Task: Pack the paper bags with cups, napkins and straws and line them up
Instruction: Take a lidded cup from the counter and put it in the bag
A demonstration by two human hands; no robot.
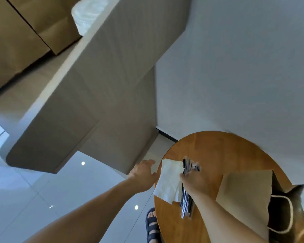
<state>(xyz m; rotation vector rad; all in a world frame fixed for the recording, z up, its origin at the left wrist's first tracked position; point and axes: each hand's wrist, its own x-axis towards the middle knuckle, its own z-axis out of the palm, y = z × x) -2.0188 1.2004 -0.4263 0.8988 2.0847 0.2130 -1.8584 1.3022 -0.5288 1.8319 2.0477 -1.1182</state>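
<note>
On the round wooden table (218,148) lie white napkins (168,181) and a bundle of dark wrapped straws (187,204). My right hand (194,181) rests on the straws beside the napkins, its fingertips curled at the napkins' edge; whether it grips anything is unclear. My left hand (143,174) hovers at the table's left rim with relaxed fingers, holding nothing. A brown paper bag (244,195) with white cord handles stands open at the right of the table. More brown paper bags (25,32) stand on the pale counter at the upper left.
A pale counter (88,95) juts out at the left, with a white plastic-wrapped stack (88,16) on it. A cat (295,200) sits behind the open bag. A sandalled foot (152,225) stands on the glossy tiled floor. A white wall lies behind the table.
</note>
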